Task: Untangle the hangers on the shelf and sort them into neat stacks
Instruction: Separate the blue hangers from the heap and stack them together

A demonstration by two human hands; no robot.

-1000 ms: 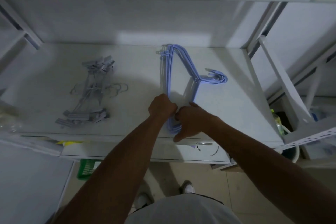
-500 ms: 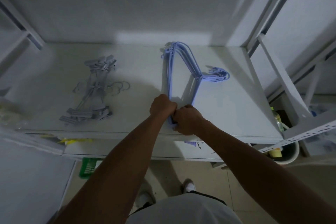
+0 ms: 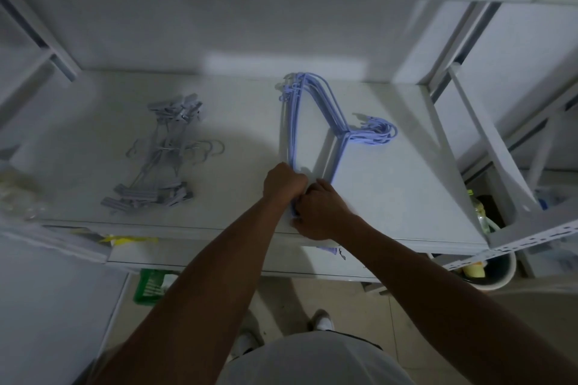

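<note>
A stack of lilac wire hangers (image 3: pixel 316 112) lies on the white shelf (image 3: pixel 406 197), hooks pointing right. My left hand (image 3: pixel 283 183) is closed around the stack's near end along its left bar. Touching it, my right hand (image 3: pixel 322 212) grips the same near corner at the shelf's front edge, hiding that end. A separate pile of grey clip hangers (image 3: pixel 162 153) rests to the left, untouched.
White shelf uprights (image 3: pixel 488 134) stand at the right, with a bucket of bottles (image 3: pixel 488 266) below them. A green crate (image 3: pixel 153 286) sits on the floor under the shelf. A clear plastic bag (image 3: pixel 18 194) lies at the shelf's left edge.
My right hand has curled from flat fingers into a tighter grip on the hangers' near corner. The lilac stack and the left hand stay almost in place.
</note>
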